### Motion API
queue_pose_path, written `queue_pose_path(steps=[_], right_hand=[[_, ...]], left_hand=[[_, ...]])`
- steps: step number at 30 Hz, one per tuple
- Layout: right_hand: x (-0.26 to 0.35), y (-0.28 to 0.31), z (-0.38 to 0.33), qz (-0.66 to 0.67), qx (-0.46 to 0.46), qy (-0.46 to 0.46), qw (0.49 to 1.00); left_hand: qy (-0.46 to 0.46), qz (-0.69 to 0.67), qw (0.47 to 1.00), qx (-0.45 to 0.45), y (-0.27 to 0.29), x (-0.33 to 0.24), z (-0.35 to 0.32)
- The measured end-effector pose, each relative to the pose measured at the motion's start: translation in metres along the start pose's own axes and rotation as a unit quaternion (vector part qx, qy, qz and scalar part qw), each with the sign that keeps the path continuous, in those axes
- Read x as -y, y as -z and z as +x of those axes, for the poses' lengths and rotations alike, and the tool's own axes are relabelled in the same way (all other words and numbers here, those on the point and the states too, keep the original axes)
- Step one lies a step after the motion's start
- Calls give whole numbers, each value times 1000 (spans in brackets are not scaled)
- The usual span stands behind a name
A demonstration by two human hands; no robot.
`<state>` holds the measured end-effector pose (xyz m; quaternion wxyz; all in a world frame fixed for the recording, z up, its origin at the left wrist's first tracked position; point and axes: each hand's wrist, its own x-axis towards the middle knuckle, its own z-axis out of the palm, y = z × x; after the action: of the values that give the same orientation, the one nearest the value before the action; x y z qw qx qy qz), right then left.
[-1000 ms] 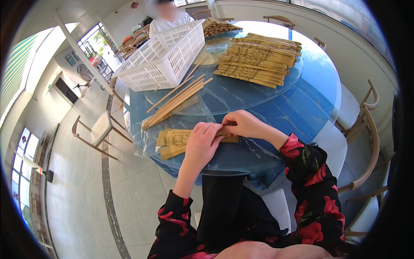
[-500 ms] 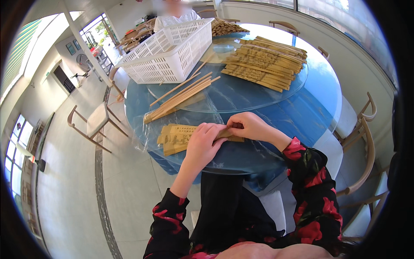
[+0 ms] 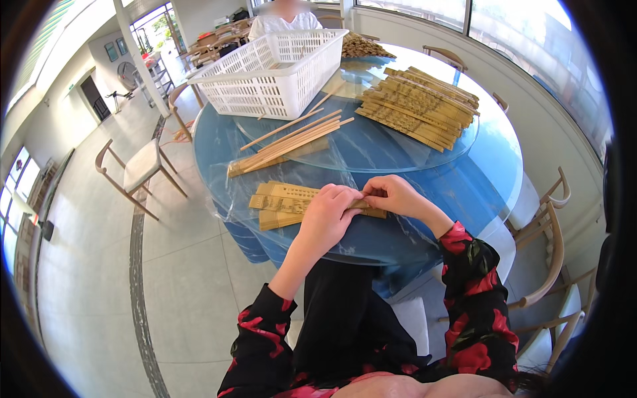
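At the table's near edge lies a small stack of yellow-brown printed paper chopstick sleeves (image 3: 277, 207). My left hand (image 3: 329, 213) rests over the right part of the stack, thumb and fingers closed on a sleeve. Close against it, my right hand (image 3: 396, 198) pinches at the sleeve's end, thumb and index finger together. The fingers hide what exactly is at that end. Beyond the stack, several bare wooden chopsticks (image 3: 296, 144) lie on a clear plastic bag (image 3: 325, 159).
A white slatted plastic basket (image 3: 272, 98) stands at the far left of the round blue-topped table. Many filled sleeves (image 3: 421, 109) lie piled at the right on the glass turntable (image 3: 391, 164), with another heap (image 3: 363, 46) behind. A person (image 3: 285, 23) sits opposite. Wooden chairs (image 3: 142, 166) surround the table.
My view has shifted slightly, moving the table things a little within the picture. Both hands stay together at the sleeve, with barely any change of grip.
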<state>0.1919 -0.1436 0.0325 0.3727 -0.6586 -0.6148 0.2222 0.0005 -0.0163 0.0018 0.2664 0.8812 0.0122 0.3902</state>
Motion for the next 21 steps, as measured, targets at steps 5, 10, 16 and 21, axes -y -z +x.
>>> queue_pose_path(steps=[5, 10, 16, 21], right_hand=[[3, -2, 1, -18, -3, 9, 1000], [26, 23, -3, -99, 22, 9, 995], [50, 34, 58, -278, -74, 138, 948], [31, 6, 130, -455, -107, 243, 850]], left_hand=[[-4, 2, 1000, -8, -1, 0, -2], [-2, -4, 1000, -16, -4, 1, -2], [-15, 12, 1000, -6, -1, 5, -6], [-45, -11, 999, -8, -11, -4, 0]])
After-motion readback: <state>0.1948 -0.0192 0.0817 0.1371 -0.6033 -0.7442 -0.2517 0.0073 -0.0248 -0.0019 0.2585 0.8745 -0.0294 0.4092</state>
